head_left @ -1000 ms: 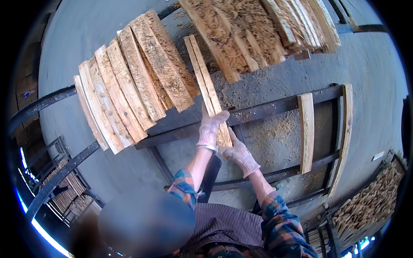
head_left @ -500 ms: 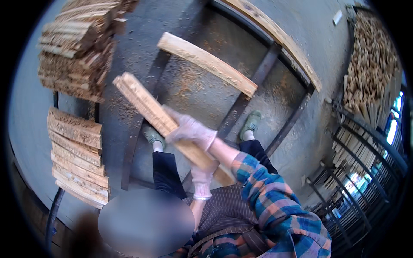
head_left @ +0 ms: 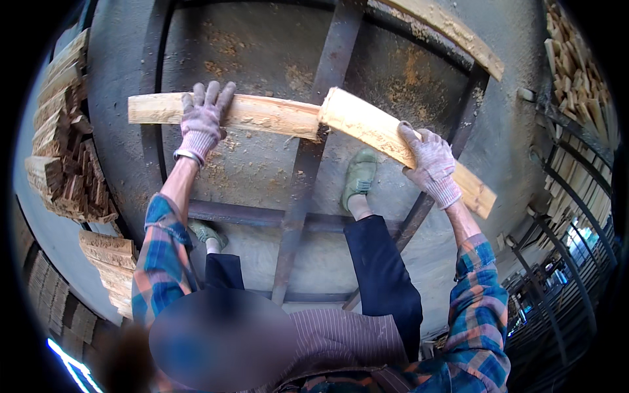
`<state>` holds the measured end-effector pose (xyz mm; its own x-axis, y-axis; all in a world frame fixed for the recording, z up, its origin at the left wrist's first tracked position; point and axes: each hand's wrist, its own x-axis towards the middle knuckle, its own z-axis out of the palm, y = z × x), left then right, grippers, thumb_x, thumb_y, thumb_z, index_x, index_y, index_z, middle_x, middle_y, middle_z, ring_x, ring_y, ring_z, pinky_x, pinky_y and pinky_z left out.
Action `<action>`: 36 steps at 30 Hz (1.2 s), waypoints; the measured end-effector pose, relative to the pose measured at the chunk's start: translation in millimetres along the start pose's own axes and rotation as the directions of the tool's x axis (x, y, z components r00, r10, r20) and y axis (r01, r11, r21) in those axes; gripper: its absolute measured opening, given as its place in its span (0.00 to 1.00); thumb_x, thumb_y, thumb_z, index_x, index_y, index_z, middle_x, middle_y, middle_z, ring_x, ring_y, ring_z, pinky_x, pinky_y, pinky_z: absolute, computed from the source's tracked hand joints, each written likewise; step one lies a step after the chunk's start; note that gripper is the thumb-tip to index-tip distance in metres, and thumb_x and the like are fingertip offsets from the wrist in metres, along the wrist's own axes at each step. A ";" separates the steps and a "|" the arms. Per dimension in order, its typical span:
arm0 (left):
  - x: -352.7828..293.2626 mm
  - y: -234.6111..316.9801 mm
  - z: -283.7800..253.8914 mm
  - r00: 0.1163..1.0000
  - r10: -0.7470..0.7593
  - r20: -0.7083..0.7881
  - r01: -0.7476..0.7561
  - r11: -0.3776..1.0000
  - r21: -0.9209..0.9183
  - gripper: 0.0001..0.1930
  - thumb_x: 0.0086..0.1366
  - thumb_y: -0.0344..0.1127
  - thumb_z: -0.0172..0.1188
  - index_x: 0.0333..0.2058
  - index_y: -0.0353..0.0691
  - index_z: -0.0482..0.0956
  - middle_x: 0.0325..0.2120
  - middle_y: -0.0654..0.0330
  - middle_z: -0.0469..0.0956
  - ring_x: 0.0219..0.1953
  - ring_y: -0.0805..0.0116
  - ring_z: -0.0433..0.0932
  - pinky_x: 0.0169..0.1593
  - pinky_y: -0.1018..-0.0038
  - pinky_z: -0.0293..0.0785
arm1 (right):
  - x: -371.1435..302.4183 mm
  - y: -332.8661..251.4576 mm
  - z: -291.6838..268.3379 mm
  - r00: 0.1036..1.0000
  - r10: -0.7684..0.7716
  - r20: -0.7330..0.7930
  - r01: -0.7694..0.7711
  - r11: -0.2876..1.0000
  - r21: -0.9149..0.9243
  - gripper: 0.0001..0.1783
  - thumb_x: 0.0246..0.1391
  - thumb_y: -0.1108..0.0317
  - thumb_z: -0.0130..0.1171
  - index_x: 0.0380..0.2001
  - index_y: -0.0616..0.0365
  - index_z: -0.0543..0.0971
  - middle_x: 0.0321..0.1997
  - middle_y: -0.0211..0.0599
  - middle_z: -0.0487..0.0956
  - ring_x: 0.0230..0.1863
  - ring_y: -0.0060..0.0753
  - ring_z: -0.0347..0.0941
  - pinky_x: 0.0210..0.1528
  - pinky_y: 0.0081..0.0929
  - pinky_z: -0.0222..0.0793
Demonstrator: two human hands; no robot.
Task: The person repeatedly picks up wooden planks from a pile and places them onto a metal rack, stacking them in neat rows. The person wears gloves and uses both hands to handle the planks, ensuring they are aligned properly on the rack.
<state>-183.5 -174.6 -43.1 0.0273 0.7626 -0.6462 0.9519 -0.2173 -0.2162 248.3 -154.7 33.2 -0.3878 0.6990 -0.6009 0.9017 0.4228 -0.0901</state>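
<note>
Left hand (head_left: pixel 202 124) at ten o'clock, right hand (head_left: pixel 432 162) between two and three: both gloved and well apart. Sweeping from the left, I see a wood stack (head_left: pixel 62 128) past nine. At eleven, the left plank (head_left: pixel 275 116) lies across the dark metal frame (head_left: pixel 304 177), apparently so the frame bears it near both ends. The left hand sits over it with fingers spread, perhaps to steady it; how hard it presses, I can't tell. One green shoe (head_left: pixel 360 180) stands inside the frame, just off centre toward two, likely for closer reach. The right plank (head_left: pixel 370 124) slants from twelve toward three, touching or overlapping the left plank's end. The right hand is clasped across it, seemingly to control that slant; whether the frame carries its weight is unclear. Another plank (head_left: pixel 455 36) lies toward one, a pile of sticks (head_left: pixel 580 85) at two.
</note>
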 end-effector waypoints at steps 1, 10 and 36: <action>11.2 4.4 6.2 0.994 -0.025 -0.102 0.025 1.000 0.001 0.51 0.46 0.35 0.68 0.67 0.59 0.50 0.57 0.59 0.61 0.59 0.53 0.59 0.61 0.51 0.54 | 3.6 8.5 13.2 1.000 -0.030 -0.006 0.029 0.998 -0.050 0.46 0.33 0.65 0.69 0.61 0.39 0.64 0.48 0.43 0.71 0.51 0.49 0.69 0.55 0.43 0.65; 26.0 -2.0 34.2 0.973 0.079 -0.217 -0.095 0.993 -0.064 0.39 0.51 0.26 0.56 0.64 0.57 0.58 0.43 0.60 0.67 0.49 0.58 0.64 0.61 0.54 0.52 | 24.8 46.8 99.0 0.959 -0.161 -0.233 0.148 0.986 -0.073 0.39 0.40 0.65 0.64 0.59 0.31 0.66 0.47 0.43 0.70 0.50 0.45 0.69 0.54 0.43 0.65; 28.8 0.8 34.2 0.934 0.131 -0.332 -0.181 0.975 -0.127 0.39 0.40 0.24 0.63 0.56 0.50 0.65 0.43 0.59 0.68 0.50 0.54 0.66 0.62 0.52 0.54 | 50.0 27.2 122.0 0.957 0.020 -0.289 -0.021 1.000 0.000 0.23 0.57 0.42 0.50 0.39 0.48 0.78 0.32 0.39 0.75 0.36 0.40 0.72 0.46 0.35 0.68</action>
<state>-192.4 -173.6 -86.9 0.2511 0.8864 -0.3890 0.9620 -0.2729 -0.0007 276.7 -178.6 -96.2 -0.4080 0.8444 -0.3471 0.9098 0.4077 -0.0778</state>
